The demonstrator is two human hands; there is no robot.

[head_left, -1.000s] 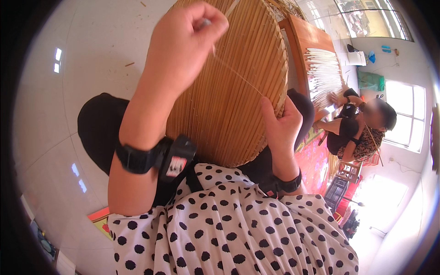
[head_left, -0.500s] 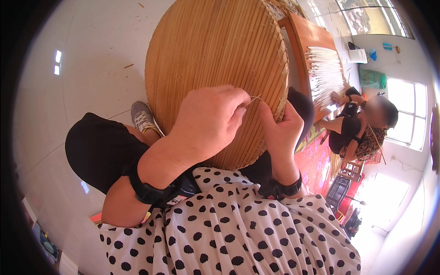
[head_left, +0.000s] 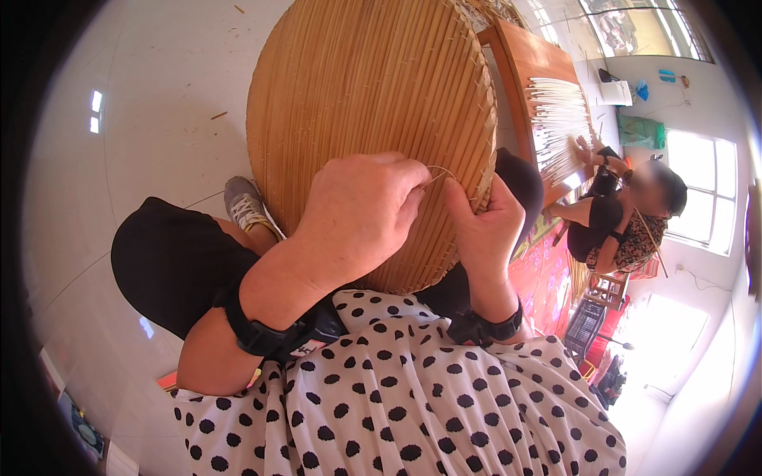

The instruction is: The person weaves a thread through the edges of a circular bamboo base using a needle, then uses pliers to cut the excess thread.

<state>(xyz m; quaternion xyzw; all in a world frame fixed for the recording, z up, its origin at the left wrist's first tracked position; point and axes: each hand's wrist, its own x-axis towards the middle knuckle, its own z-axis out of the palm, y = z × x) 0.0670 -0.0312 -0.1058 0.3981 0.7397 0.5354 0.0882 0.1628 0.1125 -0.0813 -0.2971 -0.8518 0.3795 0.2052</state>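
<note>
A round tan panel of narrow, flat plant-stem strips (head_left: 357,79) leans against my lap, with a stitched, braided-looking rim along its right side. Over its lower middle, my left hand (head_left: 361,194) is closed in a pinch on a thin pale thread (head_left: 441,168). The thread arches in a small loop toward the thumb of my right hand (head_left: 488,222). That hand grips the panel's right rim, thumb in front and fingers curled round the edge. Whether it also pinches the thread's other end is hidden.
At the right, a wooden table (head_left: 514,47) carries a row of pale thin sticks (head_left: 556,119). A person (head_left: 627,206) sits beside it, one hand at the sticks. Small stem scraps (head_left: 220,116) lie on the shiny tile floor. My knees flank the panel.
The thread between my hands now bows in a wider, clearer arc. My left hand has shifted very slightly; my right hand keeps its hold on the rim. The other person's hand has moved slightly.
</note>
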